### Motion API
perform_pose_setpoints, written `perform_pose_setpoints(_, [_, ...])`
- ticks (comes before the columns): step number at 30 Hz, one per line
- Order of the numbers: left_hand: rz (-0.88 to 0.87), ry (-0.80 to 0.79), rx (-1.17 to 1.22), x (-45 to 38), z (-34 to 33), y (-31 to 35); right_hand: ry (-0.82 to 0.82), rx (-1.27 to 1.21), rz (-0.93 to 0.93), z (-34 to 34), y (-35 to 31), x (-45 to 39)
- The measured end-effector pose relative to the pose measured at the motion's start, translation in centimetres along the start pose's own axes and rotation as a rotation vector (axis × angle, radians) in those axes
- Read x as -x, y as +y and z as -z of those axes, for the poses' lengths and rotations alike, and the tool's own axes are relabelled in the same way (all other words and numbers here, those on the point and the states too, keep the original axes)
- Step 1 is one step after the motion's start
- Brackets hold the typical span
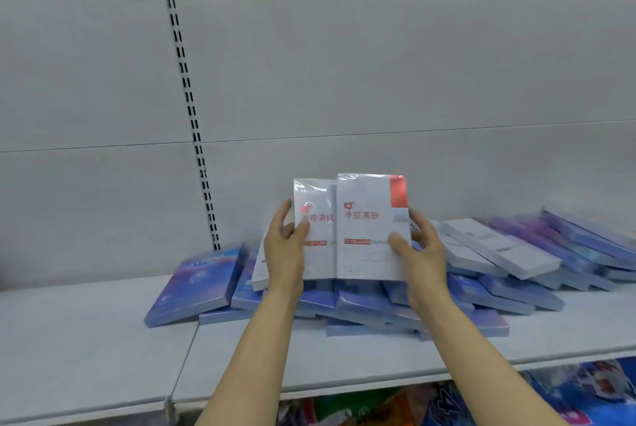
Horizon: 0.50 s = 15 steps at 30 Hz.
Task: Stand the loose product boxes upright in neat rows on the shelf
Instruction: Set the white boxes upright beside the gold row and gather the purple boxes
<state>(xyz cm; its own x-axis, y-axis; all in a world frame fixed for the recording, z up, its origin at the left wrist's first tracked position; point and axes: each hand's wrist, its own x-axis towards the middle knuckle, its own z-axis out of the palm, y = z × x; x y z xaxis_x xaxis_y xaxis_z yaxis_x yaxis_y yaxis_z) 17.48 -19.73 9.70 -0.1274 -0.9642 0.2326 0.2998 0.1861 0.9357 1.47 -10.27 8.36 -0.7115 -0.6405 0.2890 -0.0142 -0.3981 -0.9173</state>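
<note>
Two white product boxes with red print stand upright above a heap of flat boxes. My left hand [285, 246] grips the left white box [318, 219] by its left edge, thumb on its front. The right white box [370, 229], overlapping the left one, is held by my right hand [418, 246] at its right edge, thumb on the front. Under and around them lies a loose pile of blue boxes [371, 305] on the white shelf [103, 339]. One blue box [196, 284] leans tilted at the left end of the pile.
More white boxes [499, 246] lie slanted on blue ones at the right. A white back panel with a slotted upright [187, 91] rises behind. Bare shelf surface stretches to the left and in front of the pile. Colourful packages [568, 391] show on the level below.
</note>
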Motion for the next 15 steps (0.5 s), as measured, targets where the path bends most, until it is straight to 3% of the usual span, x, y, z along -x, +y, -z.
perform_pose_setpoints(7, [-0.122, 0.148, 0.153, 1.5, 3.9, 0.8, 0.007, -0.059, 0.093, 1.0, -2.1, 2.3])
perform_pose_setpoints(15, [-0.178, 0.2, 0.187, 3.1, 11.3, 2.3, -0.023, -0.082, 0.121, -4.1, -2.4, 7.8])
